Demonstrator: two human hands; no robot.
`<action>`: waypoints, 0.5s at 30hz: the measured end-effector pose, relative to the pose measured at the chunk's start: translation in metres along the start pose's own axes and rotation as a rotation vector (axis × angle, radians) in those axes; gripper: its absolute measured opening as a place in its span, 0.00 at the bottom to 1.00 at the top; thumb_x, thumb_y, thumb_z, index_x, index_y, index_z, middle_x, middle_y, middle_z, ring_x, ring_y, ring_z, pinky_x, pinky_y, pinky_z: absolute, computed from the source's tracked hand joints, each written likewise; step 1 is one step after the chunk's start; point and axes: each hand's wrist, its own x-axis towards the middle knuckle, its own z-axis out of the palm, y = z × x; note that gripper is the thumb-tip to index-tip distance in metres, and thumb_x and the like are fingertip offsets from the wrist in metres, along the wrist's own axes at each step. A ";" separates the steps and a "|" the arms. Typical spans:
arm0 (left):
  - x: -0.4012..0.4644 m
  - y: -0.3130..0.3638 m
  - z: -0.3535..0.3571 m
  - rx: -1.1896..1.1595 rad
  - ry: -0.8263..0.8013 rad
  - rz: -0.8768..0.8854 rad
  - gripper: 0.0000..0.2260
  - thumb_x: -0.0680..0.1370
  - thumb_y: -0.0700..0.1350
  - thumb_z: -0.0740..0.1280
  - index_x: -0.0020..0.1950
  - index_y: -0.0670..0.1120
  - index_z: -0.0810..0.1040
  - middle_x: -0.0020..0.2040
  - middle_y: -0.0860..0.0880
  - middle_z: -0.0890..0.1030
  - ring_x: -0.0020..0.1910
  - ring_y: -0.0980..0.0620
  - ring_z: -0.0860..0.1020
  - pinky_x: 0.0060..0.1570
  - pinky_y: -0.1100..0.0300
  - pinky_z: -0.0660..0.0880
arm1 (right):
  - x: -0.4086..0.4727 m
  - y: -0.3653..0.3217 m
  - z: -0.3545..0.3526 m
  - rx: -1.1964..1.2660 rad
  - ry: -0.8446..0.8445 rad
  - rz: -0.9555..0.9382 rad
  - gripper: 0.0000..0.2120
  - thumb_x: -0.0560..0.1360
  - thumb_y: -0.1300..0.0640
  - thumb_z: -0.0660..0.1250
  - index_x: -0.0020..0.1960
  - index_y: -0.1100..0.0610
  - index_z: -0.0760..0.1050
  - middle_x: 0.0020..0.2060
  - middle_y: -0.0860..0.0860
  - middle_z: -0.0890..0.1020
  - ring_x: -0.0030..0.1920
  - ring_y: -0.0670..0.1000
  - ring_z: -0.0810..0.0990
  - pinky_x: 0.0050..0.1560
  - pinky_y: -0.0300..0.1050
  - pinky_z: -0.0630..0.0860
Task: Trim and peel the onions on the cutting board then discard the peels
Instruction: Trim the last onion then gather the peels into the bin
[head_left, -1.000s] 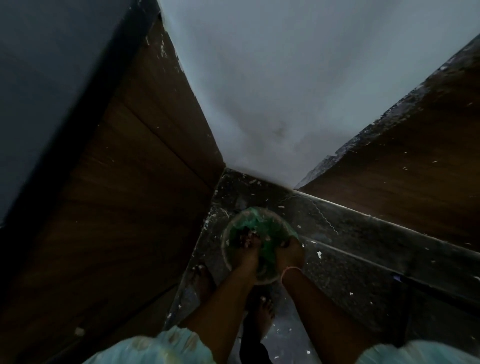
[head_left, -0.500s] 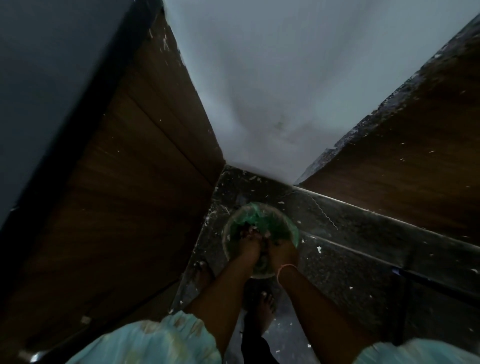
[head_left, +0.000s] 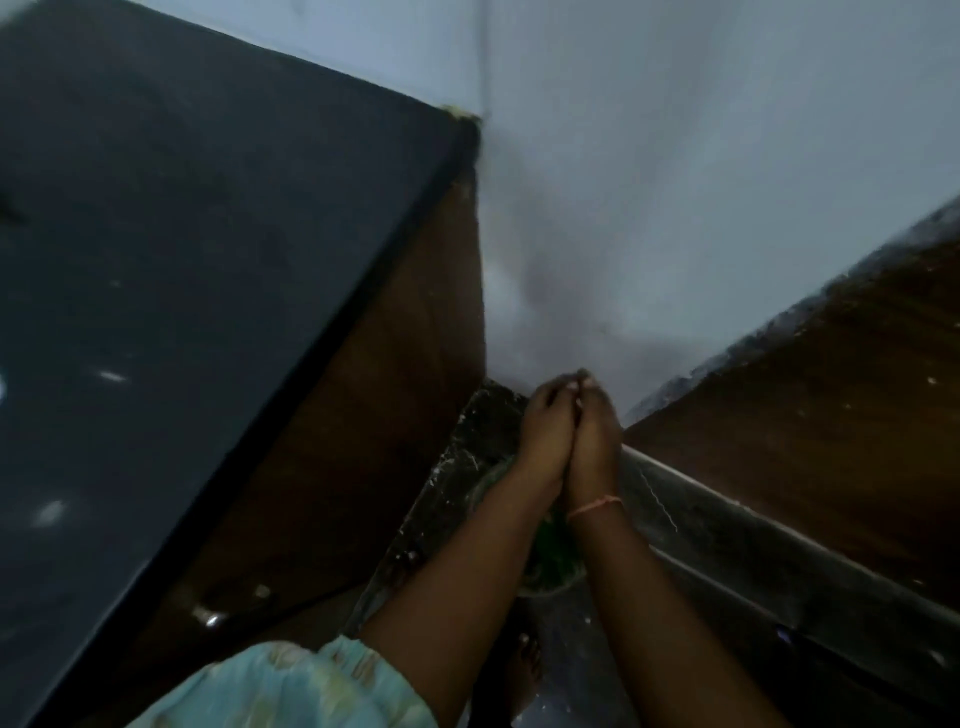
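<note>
You look to be at the discard step: your left hand (head_left: 543, 434) and right hand (head_left: 592, 436) are pressed together above the green bin (head_left: 556, 556), fingers curled inward. Whether peels sit between them, I cannot tell. Next, probably brush them off over the bin.

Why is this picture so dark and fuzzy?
In the head view the room is dim, so the two hands pressed together and the green bin under them look murky; the dark counter on the left is smeared by motion blur, and the wide lens bends the wall and cupboard edges.
</note>
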 end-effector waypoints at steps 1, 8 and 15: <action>-0.013 0.038 -0.011 -0.053 0.028 0.099 0.11 0.83 0.37 0.61 0.62 0.38 0.79 0.57 0.45 0.82 0.48 0.59 0.79 0.43 0.74 0.74 | -0.010 -0.026 0.016 0.039 -0.012 -0.061 0.15 0.83 0.58 0.58 0.64 0.64 0.76 0.61 0.59 0.79 0.59 0.52 0.78 0.57 0.35 0.75; -0.101 0.208 -0.151 -0.185 0.304 0.688 0.10 0.83 0.35 0.61 0.57 0.40 0.80 0.55 0.51 0.82 0.53 0.64 0.79 0.53 0.70 0.74 | -0.122 -0.124 0.119 -0.149 -0.420 -0.610 0.16 0.80 0.59 0.60 0.66 0.57 0.75 0.64 0.51 0.79 0.65 0.46 0.76 0.67 0.42 0.71; -0.107 0.164 -0.316 0.065 0.978 0.695 0.15 0.82 0.38 0.59 0.66 0.50 0.75 0.62 0.55 0.79 0.62 0.62 0.76 0.65 0.58 0.73 | -0.190 -0.051 0.204 -1.303 -0.532 -1.065 0.43 0.76 0.36 0.51 0.78 0.66 0.49 0.77 0.65 0.54 0.78 0.61 0.51 0.77 0.58 0.44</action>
